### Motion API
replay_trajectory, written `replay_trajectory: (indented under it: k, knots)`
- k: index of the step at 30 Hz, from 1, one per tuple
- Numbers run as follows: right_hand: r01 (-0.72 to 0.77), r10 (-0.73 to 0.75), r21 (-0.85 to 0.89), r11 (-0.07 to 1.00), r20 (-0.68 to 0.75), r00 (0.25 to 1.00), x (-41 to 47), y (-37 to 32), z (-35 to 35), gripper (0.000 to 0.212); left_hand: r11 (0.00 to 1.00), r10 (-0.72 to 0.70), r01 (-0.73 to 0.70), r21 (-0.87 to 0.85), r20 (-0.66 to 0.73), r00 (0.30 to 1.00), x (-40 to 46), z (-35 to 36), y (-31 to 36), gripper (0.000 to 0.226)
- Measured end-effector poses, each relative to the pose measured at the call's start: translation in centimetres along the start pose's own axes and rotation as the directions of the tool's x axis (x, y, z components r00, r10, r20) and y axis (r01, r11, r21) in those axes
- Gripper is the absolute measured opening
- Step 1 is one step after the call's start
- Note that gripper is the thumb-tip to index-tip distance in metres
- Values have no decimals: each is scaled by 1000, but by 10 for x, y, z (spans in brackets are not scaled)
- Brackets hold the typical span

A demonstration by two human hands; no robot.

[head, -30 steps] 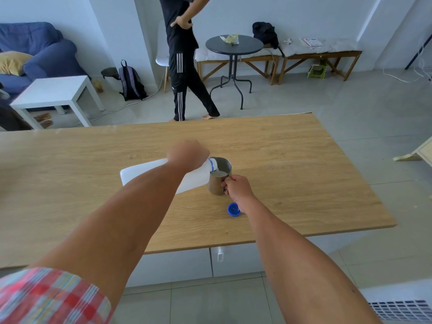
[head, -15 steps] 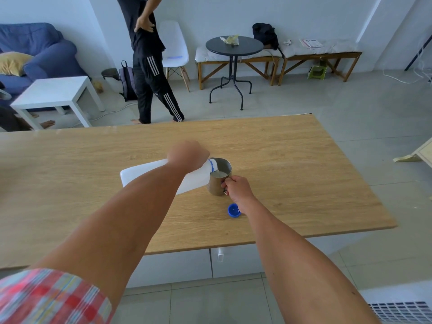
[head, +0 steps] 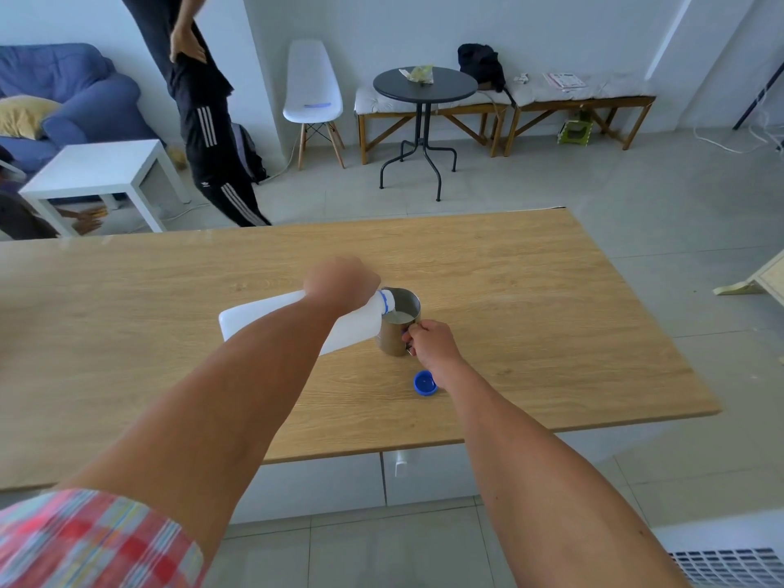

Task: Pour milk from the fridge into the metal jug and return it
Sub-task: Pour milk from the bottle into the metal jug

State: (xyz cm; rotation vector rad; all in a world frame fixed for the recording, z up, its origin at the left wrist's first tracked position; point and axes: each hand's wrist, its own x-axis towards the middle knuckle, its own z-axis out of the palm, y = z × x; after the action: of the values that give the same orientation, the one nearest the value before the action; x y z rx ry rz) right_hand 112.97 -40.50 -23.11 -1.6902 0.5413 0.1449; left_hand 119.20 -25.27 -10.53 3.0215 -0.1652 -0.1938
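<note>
My left hand [head: 341, 282] grips a white plastic milk bottle [head: 254, 318] tipped almost flat, its open blue-ringed neck over the rim of the metal jug [head: 396, 328]. The jug stands upright on the wooden table [head: 530, 316] and white milk shows inside it. My right hand [head: 430, 343] holds the jug by its handle on the near right side. The bottle's blue cap [head: 425, 383] lies on the table just in front of the jug, next to my right wrist.
A person in black trousers [head: 212, 133] walks beyond the table's far edge at left. Behind stand a white side table [head: 102, 167], a blue sofa [head: 76, 91], a white chair [head: 313, 91], a round black table [head: 424, 87] and wooden benches [head: 572, 99].
My hands, the bottle and the jug have stayed in place. The person behind the table has walked from the middle toward the left.
</note>
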Motion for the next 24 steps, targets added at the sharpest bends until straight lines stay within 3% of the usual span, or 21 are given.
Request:
replay_trajectory:
  k: [24]
  knots:
    - [10,-10,8,1000,-8,1000,4,4,2,32,1000,12,-12,12,15,1000,2,1,1,33]
